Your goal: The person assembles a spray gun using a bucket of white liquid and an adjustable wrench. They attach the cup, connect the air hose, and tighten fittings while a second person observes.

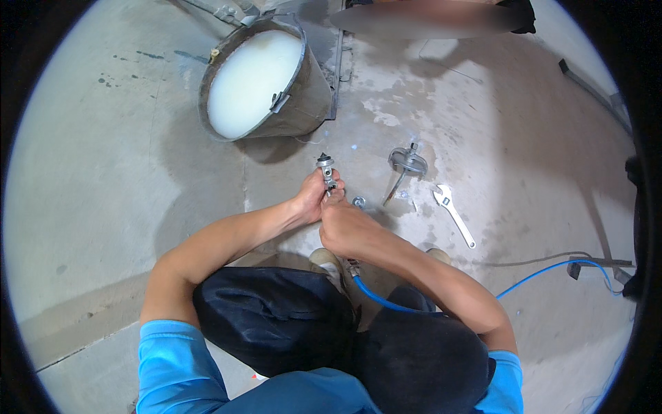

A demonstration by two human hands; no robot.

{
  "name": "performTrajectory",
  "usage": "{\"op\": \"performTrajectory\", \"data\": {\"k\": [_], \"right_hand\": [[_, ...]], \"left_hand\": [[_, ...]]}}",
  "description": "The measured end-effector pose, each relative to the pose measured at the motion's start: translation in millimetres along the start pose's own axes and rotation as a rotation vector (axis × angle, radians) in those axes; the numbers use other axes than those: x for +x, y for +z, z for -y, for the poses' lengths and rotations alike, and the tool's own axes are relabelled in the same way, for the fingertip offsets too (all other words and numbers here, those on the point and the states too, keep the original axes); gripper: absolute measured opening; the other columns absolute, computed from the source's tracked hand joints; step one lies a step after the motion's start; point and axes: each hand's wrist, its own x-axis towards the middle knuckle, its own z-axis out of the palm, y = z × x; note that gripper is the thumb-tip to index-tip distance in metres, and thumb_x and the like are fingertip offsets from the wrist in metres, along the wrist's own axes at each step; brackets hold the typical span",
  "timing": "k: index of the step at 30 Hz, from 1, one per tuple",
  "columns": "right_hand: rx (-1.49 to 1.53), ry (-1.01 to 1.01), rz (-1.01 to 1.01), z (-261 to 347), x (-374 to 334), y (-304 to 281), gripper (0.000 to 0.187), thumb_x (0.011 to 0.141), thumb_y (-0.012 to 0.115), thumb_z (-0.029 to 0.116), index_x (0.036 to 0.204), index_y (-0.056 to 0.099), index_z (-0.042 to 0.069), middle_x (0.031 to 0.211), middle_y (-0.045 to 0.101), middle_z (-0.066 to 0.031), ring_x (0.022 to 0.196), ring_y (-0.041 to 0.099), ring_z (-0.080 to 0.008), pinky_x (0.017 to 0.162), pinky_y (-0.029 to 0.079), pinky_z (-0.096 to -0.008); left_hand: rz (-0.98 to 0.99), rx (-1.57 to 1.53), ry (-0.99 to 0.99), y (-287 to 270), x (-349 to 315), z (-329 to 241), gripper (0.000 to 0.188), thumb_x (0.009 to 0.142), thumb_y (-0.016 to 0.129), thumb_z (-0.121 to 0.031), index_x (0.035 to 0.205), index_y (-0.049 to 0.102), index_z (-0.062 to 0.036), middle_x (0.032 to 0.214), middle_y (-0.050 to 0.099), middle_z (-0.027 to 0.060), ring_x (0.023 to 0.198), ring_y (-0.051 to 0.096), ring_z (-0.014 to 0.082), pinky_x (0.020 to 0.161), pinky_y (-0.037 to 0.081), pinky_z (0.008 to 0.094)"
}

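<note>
Both my hands are closed together in front of my knees around a metal spray gun, whose head [325,169] with a dark tip sticks out beyond my fingers. My left hand [312,195] grips it from the left. My right hand [340,219] wraps over its body and hides most of it. A hose fitting [353,268] with a blue air hose [376,297] shows below my right hand. Just right of my fingers lies a small round metal part [358,202]. Farther right, a metal cup lid [408,161] with a thin tube rests on the floor.
A dark bucket [303,103] of whitish liquid stands at the upper left. An adjustable wrench [455,217] lies to the right on the concrete floor [538,200]. The blue hose runs right past a metal bracket [600,263]. Another person's blurred limb [434,17] is at the top.
</note>
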Motion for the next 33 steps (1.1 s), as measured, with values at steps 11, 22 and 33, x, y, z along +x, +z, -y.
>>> {"op": "performTrajectory", "data": {"k": [11, 22, 33], "right_hand": [[-0.019, 0.097, 0.142, 2, 5, 0, 0.052, 0.082, 0.057, 0.006, 0.119, 0.046, -0.028, 0.111, 0.061, -0.0428, 0.101, 0.067, -0.0484, 0.086, 0.056, -0.0503], [-0.055, 0.023, 0.163, 18, 3, -16, 0.052, 0.087, 0.058, 0.017, 0.117, 0.050, -0.025, 0.100, 0.065, -0.0384, 0.099, 0.066, -0.0504, 0.089, 0.054, -0.0521], [0.322, 0.105, -0.110, 5, 15, -14, 0.058, 0.096, 0.067, 0.031, 0.140, 0.043, 0.002, 0.097, 0.070, -0.0183, 0.073, 0.073, -0.0256, 0.067, 0.056, -0.0388]], "left_hand": [[-0.011, -0.044, -0.030, -5, 1, 9, 0.032, 0.106, 0.035, -0.028, 0.087, 0.055, -0.0112, 0.076, 0.063, 0.0075, 0.070, 0.057, 0.0197, 0.067, 0.050, 0.0376], [0.024, -0.236, -0.081, -5, 10, 10, 0.038, 0.103, 0.050, -0.043, 0.077, 0.050, -0.0155, 0.070, 0.051, 0.0014, 0.066, 0.050, 0.0179, 0.063, 0.045, 0.0346], [-0.046, -0.243, -0.008, -11, 16, -23, 0.026, 0.107, 0.042, -0.030, 0.088, 0.051, -0.0153, 0.073, 0.052, -0.0008, 0.055, 0.045, 0.0113, 0.048, 0.043, 0.0309]]}}
